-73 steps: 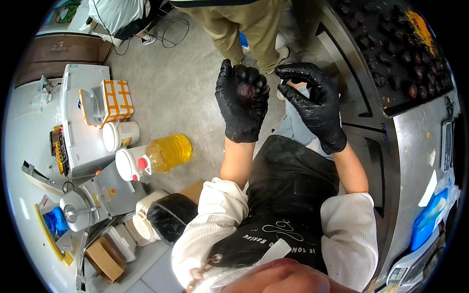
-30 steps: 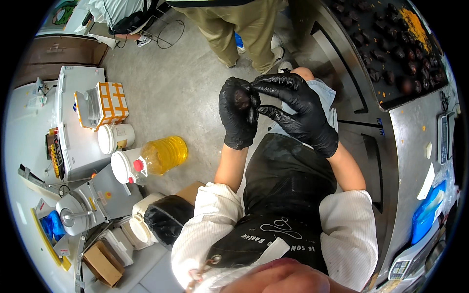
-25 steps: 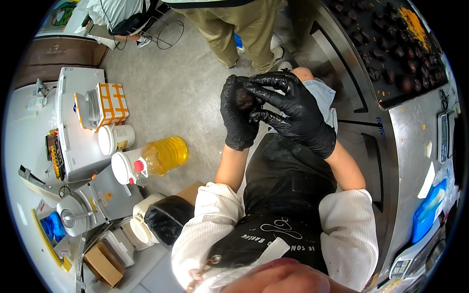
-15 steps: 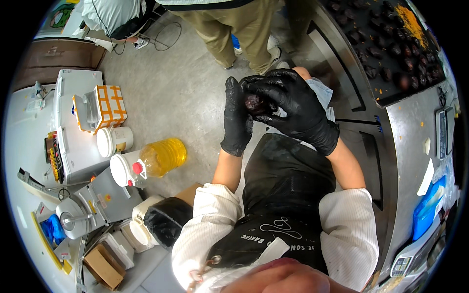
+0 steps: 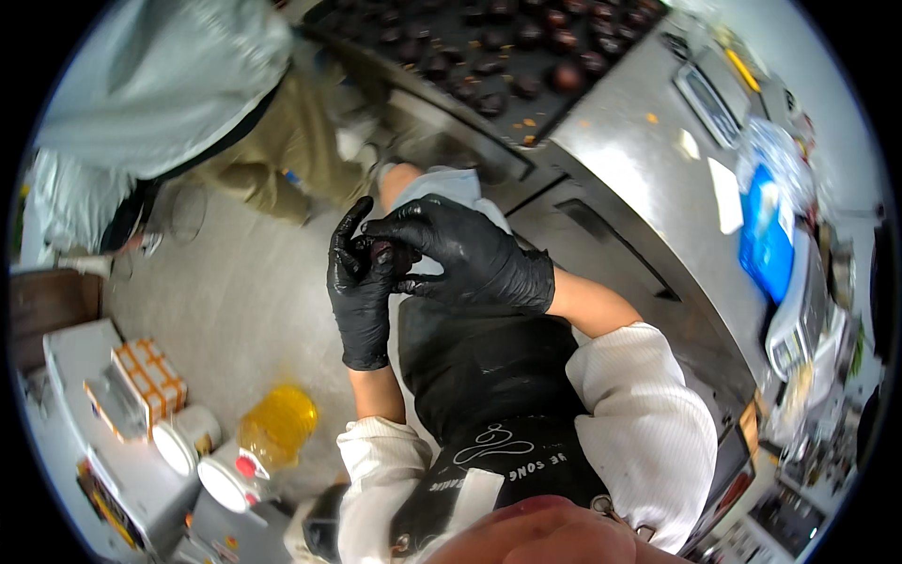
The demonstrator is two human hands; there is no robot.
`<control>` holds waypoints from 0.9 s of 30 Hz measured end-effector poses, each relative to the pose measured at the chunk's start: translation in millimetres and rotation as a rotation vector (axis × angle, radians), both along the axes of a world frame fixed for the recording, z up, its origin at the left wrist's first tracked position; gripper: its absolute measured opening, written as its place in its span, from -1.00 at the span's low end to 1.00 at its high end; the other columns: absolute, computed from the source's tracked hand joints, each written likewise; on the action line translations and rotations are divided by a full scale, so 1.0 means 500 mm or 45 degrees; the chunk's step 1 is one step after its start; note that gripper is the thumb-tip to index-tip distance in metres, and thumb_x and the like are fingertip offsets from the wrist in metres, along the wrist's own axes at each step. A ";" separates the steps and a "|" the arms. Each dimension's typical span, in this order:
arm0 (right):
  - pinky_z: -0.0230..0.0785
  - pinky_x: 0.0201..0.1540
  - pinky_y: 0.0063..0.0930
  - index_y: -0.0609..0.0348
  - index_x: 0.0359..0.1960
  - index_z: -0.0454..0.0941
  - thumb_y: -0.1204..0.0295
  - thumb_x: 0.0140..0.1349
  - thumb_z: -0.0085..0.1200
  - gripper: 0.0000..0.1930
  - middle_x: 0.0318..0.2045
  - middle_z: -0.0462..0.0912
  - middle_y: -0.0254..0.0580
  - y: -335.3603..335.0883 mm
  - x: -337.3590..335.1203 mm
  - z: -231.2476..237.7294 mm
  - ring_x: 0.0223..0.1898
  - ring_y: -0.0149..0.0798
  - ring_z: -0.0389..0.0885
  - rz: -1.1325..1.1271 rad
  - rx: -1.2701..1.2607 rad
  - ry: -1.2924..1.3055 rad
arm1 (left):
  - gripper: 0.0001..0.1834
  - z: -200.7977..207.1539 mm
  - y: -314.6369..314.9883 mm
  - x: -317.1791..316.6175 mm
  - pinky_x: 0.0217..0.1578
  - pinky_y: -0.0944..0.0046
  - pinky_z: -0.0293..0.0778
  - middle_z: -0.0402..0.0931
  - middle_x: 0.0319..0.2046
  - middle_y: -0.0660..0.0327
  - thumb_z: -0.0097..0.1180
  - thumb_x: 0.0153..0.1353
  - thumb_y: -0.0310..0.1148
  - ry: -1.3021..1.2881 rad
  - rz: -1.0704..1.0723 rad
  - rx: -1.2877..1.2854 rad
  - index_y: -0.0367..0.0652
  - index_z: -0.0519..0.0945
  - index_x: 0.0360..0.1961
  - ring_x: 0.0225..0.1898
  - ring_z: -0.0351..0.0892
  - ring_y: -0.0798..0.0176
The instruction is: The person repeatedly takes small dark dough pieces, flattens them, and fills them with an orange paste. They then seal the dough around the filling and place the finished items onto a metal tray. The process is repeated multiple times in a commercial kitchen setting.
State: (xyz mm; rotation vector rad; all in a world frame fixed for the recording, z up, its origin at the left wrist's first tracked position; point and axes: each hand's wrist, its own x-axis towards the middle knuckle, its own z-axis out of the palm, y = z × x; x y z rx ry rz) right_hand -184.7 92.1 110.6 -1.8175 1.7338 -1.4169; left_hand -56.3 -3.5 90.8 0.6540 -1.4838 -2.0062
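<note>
Both my hands wear black gloves and meet in front of my apron. Between them is a small, dark reddish-brown lump (image 5: 381, 250), mostly covered by fingers. My left hand (image 5: 359, 305) points upward, its fingers and thumb curled about the lump. From the right, my right hand (image 5: 465, 252) reaches across and pinches the lump with thumb and fingers. At the far side, a black tray (image 5: 531, 127) bears several similar dark, glossy lumps (image 5: 567, 77) and scattered orange-yellow bits.
The steel counter (image 5: 615, 155) curves along my right, with a scale (image 5: 709, 105) and a blue package (image 5: 769, 230) on it. A person in khaki trousers (image 5: 272, 141) stands at far left. Near left are a jug of yellow oil (image 5: 282, 423) and a white bucket (image 5: 177, 444).
My view has turned right, so the tray and counter lie more centrally. My hands, still around the dark lump, appear farther left. The left fingers are now more bent.
</note>
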 end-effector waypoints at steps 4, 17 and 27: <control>0.41 0.00 -0.33 0.16 0.05 0.44 0.44 -0.03 0.35 -0.45 -0.16 0.58 -0.13 0.127 -0.032 0.041 -0.10 -0.12 0.57 -0.313 -0.006 -0.101 | -0.45 -0.021 0.053 -0.065 -0.25 0.42 0.51 0.55 -0.33 0.23 -0.03 0.33 -0.14 0.125 -0.150 0.319 -0.26 0.32 0.23 -0.31 0.55 0.38; 0.34 0.15 -0.42 0.10 0.09 0.45 0.40 0.11 0.25 -0.53 0.00 0.52 -0.17 0.539 -0.285 0.051 0.03 -0.28 0.49 -1.016 0.406 -0.205 | -0.67 -0.142 0.174 -0.093 -0.14 0.33 0.49 0.59 -0.24 0.14 -0.09 0.34 -0.34 -0.027 -0.837 0.386 -0.32 0.48 0.03 -0.22 0.59 0.30; 0.47 -0.10 -0.39 0.05 0.13 0.45 0.38 0.08 0.28 -0.47 -0.13 0.54 -0.04 0.587 -0.326 0.046 -0.19 -0.18 0.58 -1.130 0.617 0.233 | -0.66 -0.295 0.031 0.106 -0.13 0.30 0.49 0.59 -0.21 0.12 -0.14 0.27 -0.36 -0.358 -0.061 0.312 -0.26 0.53 -0.01 -0.19 0.58 0.24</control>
